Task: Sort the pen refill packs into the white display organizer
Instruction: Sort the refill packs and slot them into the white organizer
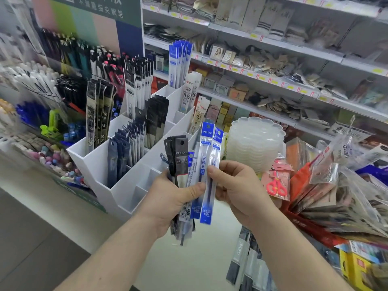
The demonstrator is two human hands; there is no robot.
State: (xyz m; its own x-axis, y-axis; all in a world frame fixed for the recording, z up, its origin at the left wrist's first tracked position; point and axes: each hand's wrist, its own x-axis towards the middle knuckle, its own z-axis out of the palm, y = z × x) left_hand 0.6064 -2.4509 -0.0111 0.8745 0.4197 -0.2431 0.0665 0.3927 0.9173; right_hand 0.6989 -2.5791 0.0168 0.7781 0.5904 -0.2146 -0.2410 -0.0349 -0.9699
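Both hands (pixel 210 192) pinch slim, glossy plastic refill packs (pixel 206 175).

The hanging shelf goods (pixel 283 59) are too blurred to identify.

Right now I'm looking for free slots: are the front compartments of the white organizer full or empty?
Empty. The small front compartments of the white organizer show only bare white walls; the compartments behind hold upright packs.
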